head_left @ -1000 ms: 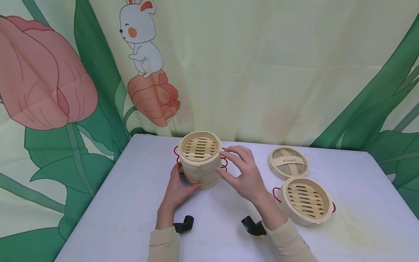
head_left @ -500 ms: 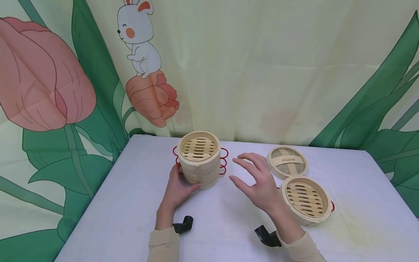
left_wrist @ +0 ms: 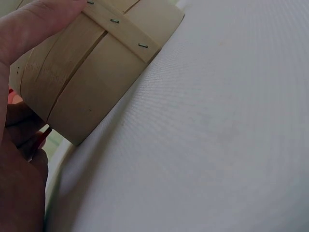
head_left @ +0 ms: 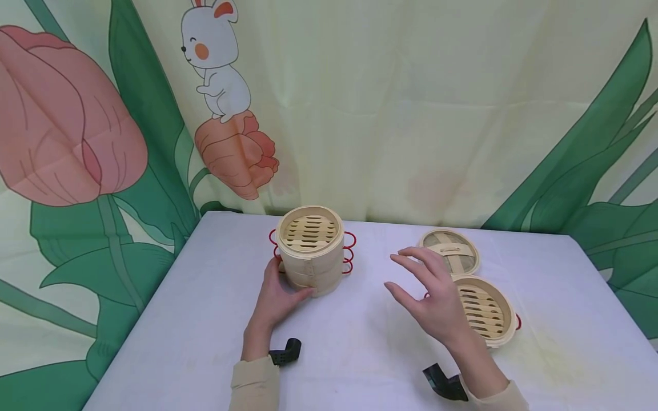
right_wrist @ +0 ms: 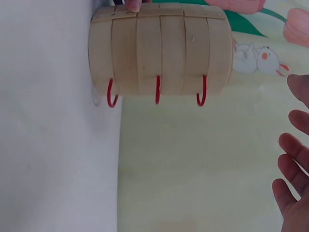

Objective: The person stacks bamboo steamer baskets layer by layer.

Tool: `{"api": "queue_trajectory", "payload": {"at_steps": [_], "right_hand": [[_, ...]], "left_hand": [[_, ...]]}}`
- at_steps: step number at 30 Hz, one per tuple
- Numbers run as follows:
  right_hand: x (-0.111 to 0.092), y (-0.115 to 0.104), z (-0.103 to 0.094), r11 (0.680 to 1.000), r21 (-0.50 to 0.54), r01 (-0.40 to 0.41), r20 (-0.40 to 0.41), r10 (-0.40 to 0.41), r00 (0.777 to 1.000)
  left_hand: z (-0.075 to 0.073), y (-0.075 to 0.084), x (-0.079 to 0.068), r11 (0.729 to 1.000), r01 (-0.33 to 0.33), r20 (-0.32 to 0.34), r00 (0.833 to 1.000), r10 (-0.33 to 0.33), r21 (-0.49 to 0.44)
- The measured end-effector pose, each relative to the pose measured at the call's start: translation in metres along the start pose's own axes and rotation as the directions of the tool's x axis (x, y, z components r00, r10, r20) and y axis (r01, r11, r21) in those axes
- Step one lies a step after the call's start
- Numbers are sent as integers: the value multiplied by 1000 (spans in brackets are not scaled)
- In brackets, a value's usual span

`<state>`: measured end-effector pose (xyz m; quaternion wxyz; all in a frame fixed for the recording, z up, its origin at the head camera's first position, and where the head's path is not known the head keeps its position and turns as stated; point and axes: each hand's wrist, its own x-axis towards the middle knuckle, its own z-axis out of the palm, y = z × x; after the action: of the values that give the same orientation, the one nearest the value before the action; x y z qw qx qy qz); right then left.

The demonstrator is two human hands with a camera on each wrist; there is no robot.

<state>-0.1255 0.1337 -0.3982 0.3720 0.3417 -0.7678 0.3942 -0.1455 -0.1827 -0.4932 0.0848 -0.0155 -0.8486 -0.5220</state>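
A stack of three round bamboo steamer baskets [head_left: 316,271] stands upright at the back left of the table, its slatted top facing up. Red loop handles [right_wrist: 158,89] stick out along its side in the right wrist view. My left hand [head_left: 275,299] grips the stack low on its left, thumb [left_wrist: 38,29] across the front and fingers curled behind. Hovering to the right, my right hand [head_left: 437,299] holds nothing, its fingers spread and slightly bent. Behind that hand is a separate steamer basket [head_left: 501,314], partly hidden by it.
A woven bamboo lid [head_left: 465,248] lies behind the separate basket, close against it. White cloth covers the table [head_left: 349,365]. Behind the back edge hangs a printed curtain [head_left: 390,142]. Black wrist-worn mounts [head_left: 444,383] jut out from both wrists.
My right hand has left the stack's right side and moved right, now in front of the separate basket and lid. The left hand keeps its grip and the stack stays put.
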Motion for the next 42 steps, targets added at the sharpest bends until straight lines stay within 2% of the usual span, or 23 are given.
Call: {"api": "queue_trajectory", "payload": {"at_steps": [8, 15, 22, 25, 28, 34, 38, 42], "right_hand": [[-12, 5, -14, 999, -37, -17, -2, 17, 1000], [-24, 9, -33, 993, -97, -65, 17, 67, 998], [-33, 20, -49, 989, -133, -61, -15, 59, 998], [-39, 23, -59, 983, -161, -93, -20, 90, 996], [-45, 25, -70, 971, -191, -144, 8, 148, 989], [-57, 29, -94, 943, -225, -246, 99, 273, 957], [-65, 31, -103, 906, -262, -334, 143, 378, 915], [-74, 33, -110, 876, -271, -399, 163, 451, 878]], "left_hand": [[1, 0, -1, 1000, 11, 6, 1000, -11, 8], [1, 0, -1, 1000, 14, 11, 1000, -14, 19], [0, 1, 1, 1000, -2, 7, 1000, 1, 20], [0, 2, 1, 1000, 3, 9, 1000, -3, 17], [0, 2, 1, 1000, 10, 12, 1000, -10, 18], [0, 2, 1, 1000, 24, 13, 1000, -24, 20], [-1, 2, 0, 999, 38, 11, 999, -38, 18], [-1, 2, -1, 998, 55, 15, 998, -55, 27]]}}
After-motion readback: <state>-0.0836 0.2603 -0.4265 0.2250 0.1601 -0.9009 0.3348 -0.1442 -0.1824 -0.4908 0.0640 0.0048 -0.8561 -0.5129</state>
